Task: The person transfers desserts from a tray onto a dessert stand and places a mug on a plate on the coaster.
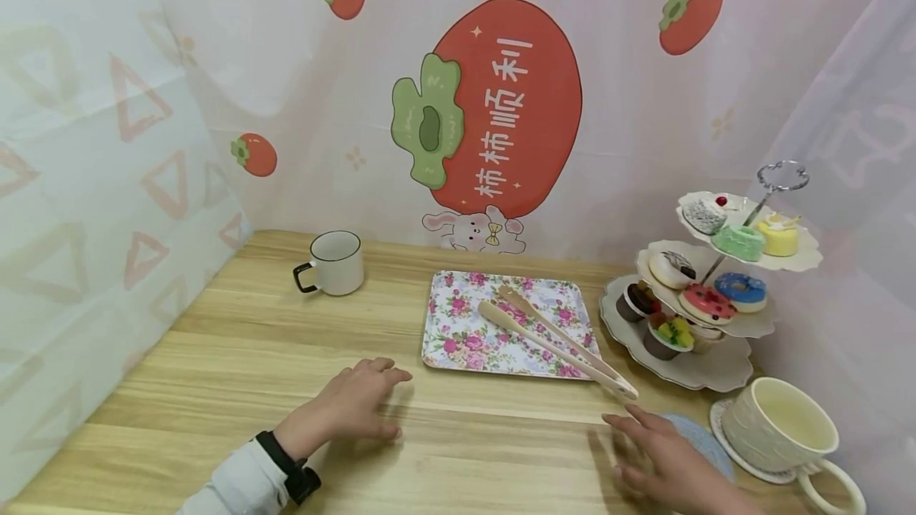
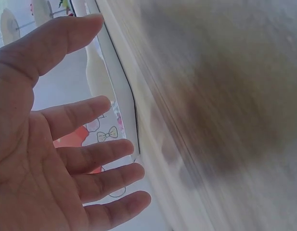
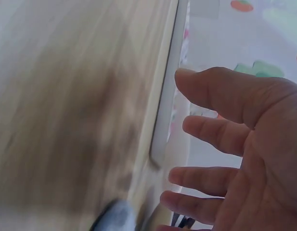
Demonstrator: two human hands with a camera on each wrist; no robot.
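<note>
My left hand (image 1: 352, 404) hovers over the wooden table left of the floral tray (image 1: 458, 316), fingers spread, holding nothing. In the left wrist view its palm and separated fingers show plainly. On the right, my right hand (image 1: 661, 455) is likewise spread, near the handle end of the wooden tongs (image 1: 551, 344) but apart from them. These tongs lie across the tray, their joined end sticking out past its front right corner. Beside the right hand, partly behind it, lies a round blue-grey coaster (image 1: 697, 439); the right wrist view shows the fingers with nothing between them.
A white mug (image 1: 338, 267) with a black handle stands at the back left. At the right is a three-tier stand (image 1: 716, 368) bearing doughnuts, cupcakes and small cakes. In front of it, a large cream cup (image 1: 773, 427) sits on a lacy saucer (image 1: 723, 431). Printed curtains enclose the table.
</note>
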